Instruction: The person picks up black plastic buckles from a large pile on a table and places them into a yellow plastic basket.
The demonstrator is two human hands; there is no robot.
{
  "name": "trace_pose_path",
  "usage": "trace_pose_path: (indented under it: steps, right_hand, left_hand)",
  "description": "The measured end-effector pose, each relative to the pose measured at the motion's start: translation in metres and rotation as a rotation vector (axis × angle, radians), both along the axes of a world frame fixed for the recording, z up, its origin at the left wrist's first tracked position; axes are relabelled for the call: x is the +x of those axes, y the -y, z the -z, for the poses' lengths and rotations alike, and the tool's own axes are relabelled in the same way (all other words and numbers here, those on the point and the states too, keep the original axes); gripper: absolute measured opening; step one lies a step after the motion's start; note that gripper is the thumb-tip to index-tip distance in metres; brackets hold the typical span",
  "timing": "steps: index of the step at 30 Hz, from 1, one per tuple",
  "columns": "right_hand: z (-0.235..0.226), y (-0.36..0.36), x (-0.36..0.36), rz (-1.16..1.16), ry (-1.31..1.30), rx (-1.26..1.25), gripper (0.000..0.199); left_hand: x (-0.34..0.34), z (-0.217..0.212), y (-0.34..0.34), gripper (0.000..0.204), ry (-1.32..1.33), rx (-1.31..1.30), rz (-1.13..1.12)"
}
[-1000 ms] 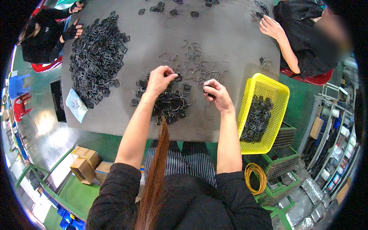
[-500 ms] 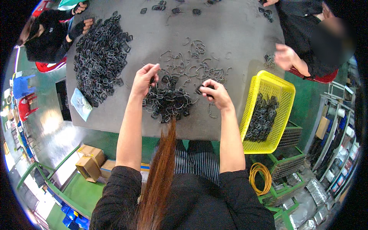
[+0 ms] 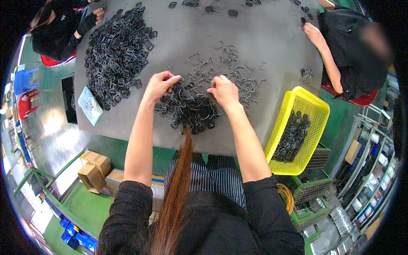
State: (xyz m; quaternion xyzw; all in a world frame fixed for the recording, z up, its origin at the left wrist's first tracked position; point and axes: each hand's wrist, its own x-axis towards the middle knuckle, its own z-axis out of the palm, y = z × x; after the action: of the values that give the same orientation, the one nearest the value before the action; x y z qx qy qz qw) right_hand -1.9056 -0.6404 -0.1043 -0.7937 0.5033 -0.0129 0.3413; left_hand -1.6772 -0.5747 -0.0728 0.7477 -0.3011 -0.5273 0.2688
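My left hand [image 3: 160,86] is closed in a pinch at the left side of a small pile of black plastic buckles [image 3: 191,111], with a black buckle at its fingertips. On the pile's right side, my right hand [image 3: 224,91] has its fingers pressed together; what they hold, if anything, is hidden. Thin curved wire-like pieces [image 3: 250,87] lie loose beyond and to the right of the pile, and some stick out from among the buckles.
A large heap of black buckles [image 3: 114,59] covers the table's left side beside a blue-white packet [image 3: 90,106]. To the right stands a yellow basket [image 3: 321,127] holding black buckles. Co-workers sit at far left and far right, one reaching a hand [image 3: 313,35] onto the table.
My right hand has moved left, in over the pile, and the black piece it held no longer shows. My left hand stays near the pile. The right co-worker's hand has moved farther away.
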Motion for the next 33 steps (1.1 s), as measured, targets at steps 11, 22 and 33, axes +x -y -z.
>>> trace_pose_path:
  steps: [11, 22, 33]
  right_hand:
    - [-0.032, -0.024, 0.008, 0.131, 0.608, 1.207, 0.019]
    - [-0.012, -0.008, -0.017, 0.444, 0.686, 1.007, 0.042]
    - [-0.024, 0.048, -0.001, 0.310, -0.041, 0.081, 0.041]
  left_hand:
    - [0.027, 0.023, -0.038, 0.030, 0.641, -0.048, -0.057]
    - [-0.040, 0.032, 0.014, 0.023, 0.017, -0.198, -0.176]
    - [-0.002, 0.012, 0.031, 0.026, -0.071, -0.069, -0.092]
